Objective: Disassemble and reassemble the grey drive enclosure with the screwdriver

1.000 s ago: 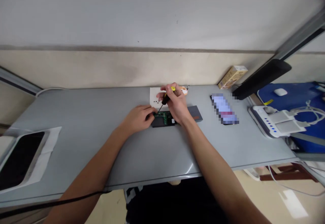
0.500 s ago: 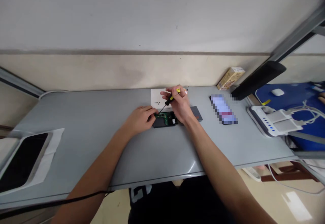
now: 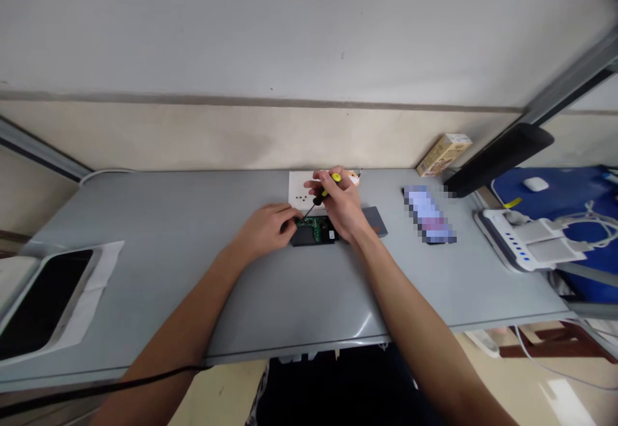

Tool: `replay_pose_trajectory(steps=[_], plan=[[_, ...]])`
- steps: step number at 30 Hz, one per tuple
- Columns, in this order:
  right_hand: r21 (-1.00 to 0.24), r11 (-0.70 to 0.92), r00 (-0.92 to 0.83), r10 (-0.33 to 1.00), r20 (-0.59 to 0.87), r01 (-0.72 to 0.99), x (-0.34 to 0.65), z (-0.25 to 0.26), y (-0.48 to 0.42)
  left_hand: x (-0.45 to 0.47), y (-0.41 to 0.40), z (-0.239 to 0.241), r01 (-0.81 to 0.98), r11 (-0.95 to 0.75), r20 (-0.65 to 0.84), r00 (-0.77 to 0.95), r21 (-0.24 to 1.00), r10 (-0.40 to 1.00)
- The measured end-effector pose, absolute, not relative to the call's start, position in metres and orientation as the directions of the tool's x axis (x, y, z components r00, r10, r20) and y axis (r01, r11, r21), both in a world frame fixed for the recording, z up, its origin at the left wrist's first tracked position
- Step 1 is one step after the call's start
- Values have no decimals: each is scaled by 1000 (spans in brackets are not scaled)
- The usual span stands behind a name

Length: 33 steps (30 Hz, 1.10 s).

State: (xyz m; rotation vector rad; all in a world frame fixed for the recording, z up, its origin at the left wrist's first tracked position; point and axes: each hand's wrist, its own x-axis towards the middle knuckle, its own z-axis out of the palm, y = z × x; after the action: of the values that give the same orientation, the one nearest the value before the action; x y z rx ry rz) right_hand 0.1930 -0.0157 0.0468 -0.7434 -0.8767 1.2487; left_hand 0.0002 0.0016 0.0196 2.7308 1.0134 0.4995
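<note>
A small green circuit board point(image 3: 315, 230) lies exposed on a black casing point(image 3: 303, 237), near the middle of the table point(image 3: 145, 220) and close to its back edge. The right hand point(image 3: 338, 202) pinches a screwdriver point(image 3: 326, 189) with a yellow-and-black handle, its thin shaft slanting down to the board's left end, though the exact contact point is hard to see. The left hand point(image 3: 264, 228) lies curled over that same end, its fingertips point(image 3: 293, 224) at the board, but whether they grip or merely press, I cannot tell. Nothing covers the board, and a flat grey case point(image 3: 376, 221) with an orange mark sits just right of it, partly under the right wrist. Whether any fastening is finished cannot be judged from here.

Behind the hands lies a white card point(image 3: 302, 188), with a small orange-and-cream figurine point(image 3: 354, 178) just beyond. Farther right are a pixelated phone point(image 3: 429, 215), a cardboard box point(image 3: 444, 154) and a white power strip point(image 3: 524, 242) with blue lights. A dark tablet point(image 3: 46, 304) rests on white paper at the left, against a beige wall point(image 3: 193, 136).
</note>
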Motion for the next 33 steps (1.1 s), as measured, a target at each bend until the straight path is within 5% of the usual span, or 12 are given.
replay_pose_trajectory(steps=[21,26,30,33], plan=[[-861,427,274,894,355,-277,211,55,-29,-2,0,24,605,-757,205,731,247,651],[-863,416,25,897,441,287,270,85,-63,-13,-6,38,625,-627,105,664,466,740],[-586,326,-332,938,102,741,308,82,-80,-25,-7,44,602,-607,-5,712,519,702],[-430,320,-386,920,-72,844,321,69,-83,-27,-6,41,597,-606,14,706,525,708]])
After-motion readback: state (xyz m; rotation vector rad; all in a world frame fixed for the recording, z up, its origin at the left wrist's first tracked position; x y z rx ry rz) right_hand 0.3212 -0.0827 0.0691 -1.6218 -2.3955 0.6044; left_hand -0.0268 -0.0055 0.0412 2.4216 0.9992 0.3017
